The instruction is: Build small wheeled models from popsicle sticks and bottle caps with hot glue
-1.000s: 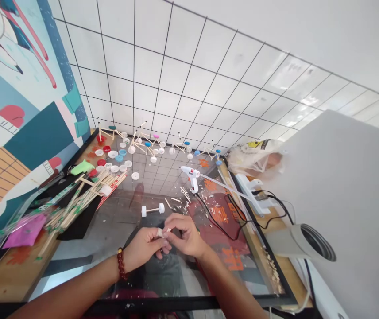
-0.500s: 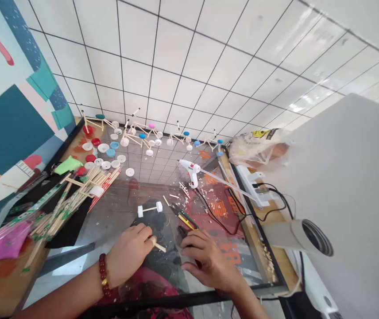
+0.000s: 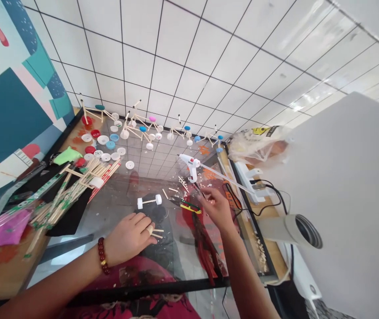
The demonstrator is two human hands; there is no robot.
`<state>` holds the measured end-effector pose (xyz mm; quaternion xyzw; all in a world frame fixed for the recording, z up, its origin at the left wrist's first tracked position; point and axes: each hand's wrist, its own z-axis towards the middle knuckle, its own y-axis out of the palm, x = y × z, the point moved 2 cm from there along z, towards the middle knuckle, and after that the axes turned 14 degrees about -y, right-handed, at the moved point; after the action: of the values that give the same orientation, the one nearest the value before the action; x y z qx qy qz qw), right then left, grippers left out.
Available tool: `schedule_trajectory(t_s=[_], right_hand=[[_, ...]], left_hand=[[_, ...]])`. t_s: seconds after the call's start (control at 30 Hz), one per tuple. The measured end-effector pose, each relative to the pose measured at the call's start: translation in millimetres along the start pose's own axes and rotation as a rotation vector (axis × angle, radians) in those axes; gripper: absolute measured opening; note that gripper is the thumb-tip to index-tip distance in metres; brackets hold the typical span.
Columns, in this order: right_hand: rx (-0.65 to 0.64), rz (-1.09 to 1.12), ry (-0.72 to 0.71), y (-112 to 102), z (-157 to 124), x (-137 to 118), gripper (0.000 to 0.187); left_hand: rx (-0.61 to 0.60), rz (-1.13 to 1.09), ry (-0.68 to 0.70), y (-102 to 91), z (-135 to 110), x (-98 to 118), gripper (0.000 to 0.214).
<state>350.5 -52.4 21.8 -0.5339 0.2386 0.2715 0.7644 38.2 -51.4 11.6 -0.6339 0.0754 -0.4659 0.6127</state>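
My left hand (image 3: 131, 235) is closed on two short wooden sticks (image 3: 157, 233), whose ends stick out past the fingertips above the glass table. My right hand (image 3: 216, 206) is open, fingers a little apart, just below the white hot glue gun (image 3: 192, 168) and not visibly gripping it. Red-handled pliers (image 3: 206, 252) lie on the table beneath my right forearm. Beside my right hand are yellow-and-green cutters (image 3: 189, 206). Beyond my left hand lies a stick axle with two white bottle-cap wheels (image 3: 149, 201).
Stick-and-cap models (image 3: 176, 131) line the back edge. Loose bottle caps (image 3: 103, 139) and bundled wooden sticks (image 3: 63, 199) lie on the left. Wood scraps (image 3: 183, 184) surround the glue gun. To the right are a power strip (image 3: 251, 181) with cables and a grey cylinder (image 3: 292, 230).
My right hand has let go of the pliers, now lying at the table's front, and moved up toward the glue gun. My left hand keeps the sticks, which now show two ends.
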Motion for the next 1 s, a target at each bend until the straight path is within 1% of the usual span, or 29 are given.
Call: schedule_trajectory(t_s=[0.07, 0.1, 0.17, 0.23, 0.3, 0.37, 0.47, 0.57, 0.63, 0.7, 0.77, 0.83, 0.9, 0.97, 1.0], right_hand=[[0.106, 0.079, 0.17, 7.1, 27.3, 17.8, 0.053], [0.138, 0.144, 0.228, 12.1, 40.1, 25.5, 0.062], [0.156, 0.288, 0.28, 23.6, 62.9, 35.7, 0.068], [0.153, 0.359, 0.269, 34.8, 80.8, 38.8, 0.071], [0.161, 0.437, 0.256, 45.4, 93.2, 37.2, 0.071], [0.194, 0.507, 0.255, 54.5, 100.6, 34.4, 0.068], [0.221, 0.517, 0.244, 65.1, 106.0, 32.8, 0.055], [0.231, 0.435, 0.225, 70.4, 108.0, 32.8, 0.045], [0.266, 0.38, 0.196, 70.6, 107.6, 28.1, 0.044], [0.307, 0.364, 0.152, 69.0, 104.1, 15.6, 0.044], [0.314, 0.395, 0.095, 67.2, 95.4, -4.7, 0.043], [0.206, 0.434, 0.055, 67.2, 80.7, -29.4, 0.042], [0.115, 0.446, 0.065, 66.8, 60.9, -51.4, 0.042], [0.001, 0.428, 0.016, 66.6, 40.6, -68.3, 0.037], [-0.022, 0.402, -0.018, 66.1, 31.7, -73.8, 0.034]], left_hand=[[0.073, -0.076, -0.067, -11.6, 1.1, -5.1, 0.028], [0.122, -0.091, -0.121, -17.7, 3.0, -8.7, 0.031], [0.172, -0.11, -0.222, -27.3, 9.4, -17.5, 0.044], [0.148, -0.136, -0.28, -31.5, 17.8, -27.8, 0.061], [0.083, -0.175, -0.289, -30.1, 25.5, -38.5, 0.072], [0.047, -0.189, -0.292, -25.6, 30.5, -48.3, 0.07], [0.059, -0.193, -0.285, -17.8, 32.4, -57.9, 0.05], [0.129, -0.231, -0.285, -13.1, 30.7, -62.9, 0.033], [0.236, -0.275, -0.328, -12.7, 29.5, -66.7, 0.03], [0.339, -0.304, -0.389, -13.4, 28.7, -70.7, 0.031], [0.385, -0.302, -0.432, -14.3, 28.7, -73.5, 0.031], [0.386, -0.285, -0.45, -15.2, 29.3, -74.3, 0.03], [0.38, -0.28, -0.461, -16.4, 29.9, -73.9, 0.03], [0.375, -0.292, -0.476, -17.4, 30.3, -73.2, 0.031], [0.371, -0.301, -0.488, -17.7, 30.5, -72.9, 0.032]])
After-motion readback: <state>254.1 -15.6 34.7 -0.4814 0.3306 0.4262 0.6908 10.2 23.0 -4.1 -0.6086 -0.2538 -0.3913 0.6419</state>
